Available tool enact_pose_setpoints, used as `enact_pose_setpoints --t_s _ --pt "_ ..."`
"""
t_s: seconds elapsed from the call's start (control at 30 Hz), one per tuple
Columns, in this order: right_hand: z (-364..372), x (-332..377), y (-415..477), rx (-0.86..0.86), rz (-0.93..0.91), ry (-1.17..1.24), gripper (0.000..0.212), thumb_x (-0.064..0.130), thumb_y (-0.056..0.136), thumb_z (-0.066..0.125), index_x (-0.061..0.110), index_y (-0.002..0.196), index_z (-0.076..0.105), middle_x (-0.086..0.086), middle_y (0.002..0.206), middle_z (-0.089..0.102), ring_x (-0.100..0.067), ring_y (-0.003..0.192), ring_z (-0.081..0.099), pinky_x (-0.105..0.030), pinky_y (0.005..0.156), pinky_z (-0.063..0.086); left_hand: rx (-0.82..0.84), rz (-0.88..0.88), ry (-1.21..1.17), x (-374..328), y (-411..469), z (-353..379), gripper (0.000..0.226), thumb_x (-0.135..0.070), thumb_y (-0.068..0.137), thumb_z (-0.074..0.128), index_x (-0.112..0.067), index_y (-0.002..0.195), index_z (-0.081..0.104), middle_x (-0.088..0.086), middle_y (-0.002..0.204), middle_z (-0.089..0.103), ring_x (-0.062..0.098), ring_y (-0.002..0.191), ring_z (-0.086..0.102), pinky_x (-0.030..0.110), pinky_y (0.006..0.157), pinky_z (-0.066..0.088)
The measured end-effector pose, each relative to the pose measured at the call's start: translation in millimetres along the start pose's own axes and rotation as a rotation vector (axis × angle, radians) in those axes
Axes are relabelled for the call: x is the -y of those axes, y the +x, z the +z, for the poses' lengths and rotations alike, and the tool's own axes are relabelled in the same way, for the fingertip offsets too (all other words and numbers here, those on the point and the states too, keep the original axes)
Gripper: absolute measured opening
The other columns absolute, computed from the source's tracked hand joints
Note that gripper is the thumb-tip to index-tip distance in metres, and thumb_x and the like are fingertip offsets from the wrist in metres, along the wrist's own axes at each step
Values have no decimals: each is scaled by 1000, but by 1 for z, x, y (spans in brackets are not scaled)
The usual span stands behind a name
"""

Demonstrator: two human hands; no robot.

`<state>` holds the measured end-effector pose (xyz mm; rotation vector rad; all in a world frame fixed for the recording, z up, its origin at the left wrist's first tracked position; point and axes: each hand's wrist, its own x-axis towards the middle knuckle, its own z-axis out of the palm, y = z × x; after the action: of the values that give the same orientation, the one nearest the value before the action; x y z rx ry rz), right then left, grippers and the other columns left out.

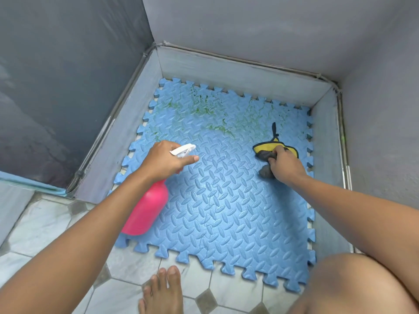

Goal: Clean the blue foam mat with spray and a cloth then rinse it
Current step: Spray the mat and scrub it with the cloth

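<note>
A blue foam mat (226, 200) with puzzle-cut edges lies flat on the floor in a walled corner. Green stains (204, 109) spread across its far half. My left hand (163, 159) grips the white trigger head of a pink spray bottle (147, 209), holding it over the mat's left side with the nozzle pointing toward the middle. My right hand (284, 165) holds a grey and yellow cloth (272, 150) with a black loop, pressed onto the mat's right side.
Grey walls (249, 30) and a low grey kerb (238, 71) enclose the mat at the back, left and right. Pale tiled floor (45, 223) lies in front. My bare foot (161, 291) and knee (362, 286) are at the mat's near edge.
</note>
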<state>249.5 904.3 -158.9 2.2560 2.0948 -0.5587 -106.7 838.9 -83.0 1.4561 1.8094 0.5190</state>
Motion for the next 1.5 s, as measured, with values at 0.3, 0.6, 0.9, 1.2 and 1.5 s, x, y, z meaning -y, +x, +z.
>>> enact_pose_setpoints --t_s 0.3,0.6,0.9,1.2,1.5 --pt "-1 4 1 38 27 -11 29 29 100 51 13 123 47 -18 123 55 -39 109 56 -42 83 42 -130 5 74 3 -2 -3 59 -63 78 78 -7 63 65 4 50 65 15 46 57 36 61 49" --pt "0 6 1 45 41 -27 31 29 100 50 13 126 45 -19 125 54 -41 110 57 -43 84 43 -223 0 -42 13 -4 -14 56 -54 84 77 -10 54 63 4 46 63 10 38 51 31 58 47" --pt "1 6 3 54 37 -23 32 29 100 50 13 127 45 -19 125 54 -40 111 56 -41 81 42 -411 -67 -42 12 -11 -24 64 -65 80 68 -4 64 67 15 57 67 34 60 65 46 67 57" --pt "2 7 3 53 45 -40 34 29 100 49 12 129 43 -20 126 53 -42 111 56 -45 86 46 -472 -9 -76 -1 -11 -27 58 -60 83 73 -5 67 60 12 60 62 30 61 60 42 64 48" --pt "1 3 0 47 48 -63 33 28 101 48 11 128 42 -23 126 53 -45 111 55 -47 86 45 -414 6 -87 -7 -12 -19 49 -49 84 80 -6 68 62 6 58 61 25 57 54 36 60 43"
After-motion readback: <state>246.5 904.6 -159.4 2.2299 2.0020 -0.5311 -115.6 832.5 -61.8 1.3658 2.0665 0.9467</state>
